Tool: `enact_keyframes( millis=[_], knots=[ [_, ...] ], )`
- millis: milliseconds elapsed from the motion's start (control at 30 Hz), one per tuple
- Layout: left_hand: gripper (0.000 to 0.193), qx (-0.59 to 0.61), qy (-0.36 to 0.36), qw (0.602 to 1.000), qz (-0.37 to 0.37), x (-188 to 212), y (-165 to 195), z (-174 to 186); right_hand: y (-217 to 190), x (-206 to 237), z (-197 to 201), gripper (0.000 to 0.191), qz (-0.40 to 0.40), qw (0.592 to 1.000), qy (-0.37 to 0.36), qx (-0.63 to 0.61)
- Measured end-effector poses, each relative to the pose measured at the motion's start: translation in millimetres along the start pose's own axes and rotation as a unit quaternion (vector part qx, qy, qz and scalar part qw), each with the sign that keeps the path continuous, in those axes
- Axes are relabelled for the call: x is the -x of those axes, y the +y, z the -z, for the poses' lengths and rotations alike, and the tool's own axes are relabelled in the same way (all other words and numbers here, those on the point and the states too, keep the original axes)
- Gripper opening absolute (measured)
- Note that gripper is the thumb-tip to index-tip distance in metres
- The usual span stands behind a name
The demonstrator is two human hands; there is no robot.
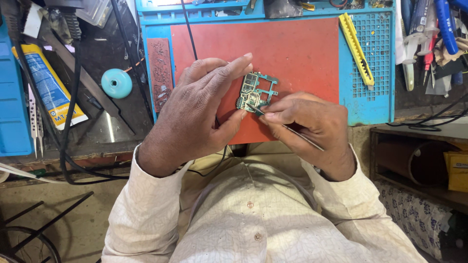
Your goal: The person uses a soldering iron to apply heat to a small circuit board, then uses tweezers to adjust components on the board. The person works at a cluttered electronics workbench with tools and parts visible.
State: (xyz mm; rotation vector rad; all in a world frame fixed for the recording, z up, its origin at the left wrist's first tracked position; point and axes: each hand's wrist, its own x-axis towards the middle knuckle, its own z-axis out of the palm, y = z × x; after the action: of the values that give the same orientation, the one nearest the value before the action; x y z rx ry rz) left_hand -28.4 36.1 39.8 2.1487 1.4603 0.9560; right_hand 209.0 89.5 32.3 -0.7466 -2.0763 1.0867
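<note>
Left hand (195, 114) is pinching a small green circuit board (255, 92) between thumb and fingertips, holding it over the red mat (292, 53). Right hand (312, 129) grips thin tweezers (287, 127), tip touching the board's lower edge, right between both hands. Yellow cutter (357, 47) lies up past the right hand

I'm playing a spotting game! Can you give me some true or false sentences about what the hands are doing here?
1. The left hand holds a small green circuit board. True.
2. The right hand holds a hammer. False: it holds thin metal tweezers, tip on the board.
3. The yellow plastic utility knife lies on the blue rubber work mat. True.
4. The round teal disc sits on the red pad. False: it sits left of the mat, on the dark bench.
</note>
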Motion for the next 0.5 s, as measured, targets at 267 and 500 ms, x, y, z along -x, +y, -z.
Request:
enact_keyframes(
  millis=[267,500],
  knots=[
    [0.076,-0.006,-0.008,1.000,0.006,1.0,1.5,2.0,0.0,0.7,5.3,0.015,-0.036,0.998,-0.006,-0.046],
    [0.076,-0.002,-0.007,1.000,0.001,0.5,2.0,1.1,0.5,1.2,5.6,0.015,-0.059,0.997,-0.005,-0.054]
  ],
)
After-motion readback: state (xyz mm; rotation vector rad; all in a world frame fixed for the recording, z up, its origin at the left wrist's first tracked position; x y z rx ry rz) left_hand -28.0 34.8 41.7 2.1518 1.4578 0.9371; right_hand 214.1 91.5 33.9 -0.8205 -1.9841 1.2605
